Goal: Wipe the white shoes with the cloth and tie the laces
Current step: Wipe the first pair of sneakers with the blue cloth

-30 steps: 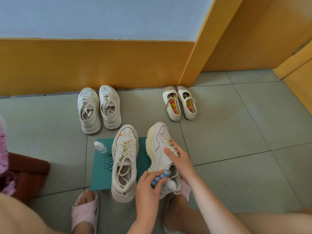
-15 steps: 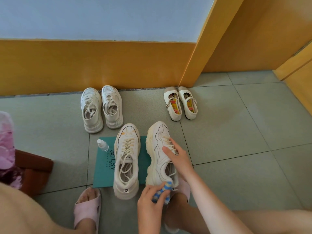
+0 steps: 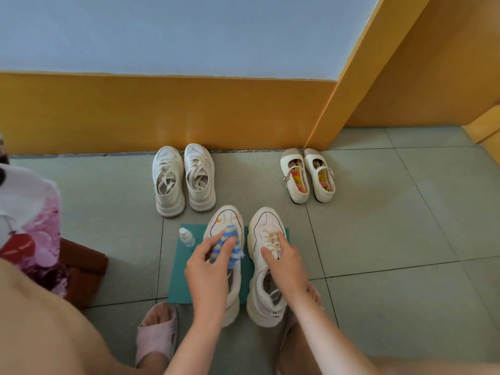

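Two white shoes are standing toes-away on a teal mat on the tiled floor. Much of the left shoe is hiding under the left hand. That hand is pinching a bunched blue, white and yellow striped cloth between thumb and curled fingers and pressing it on the upper just behind the toe, so this shoe's tongue is not showing. The right hand is lying over the right shoe. Its fingers are curving down across the laces and its thumb is spreading toward the inner side, so it seems to be gripping the upper, though the fingertips are blurring into the shoe. A small dark tag is showing at that shoe's heel, too small to read. The middle of the mat is lying covered by the left forearm and shoe. A small clear spray bottle is standing on the mat's far left corner, its label unreadable. A second pair of white sneakers is standing by the wall with loose laces, well apart from a pair of cream strap shoes with flowery insoles. A pink slipper is covering one foot, and the other foot is mostly hiding behind the right forearm. At the left edge a pink-and-white garment is running out of frame
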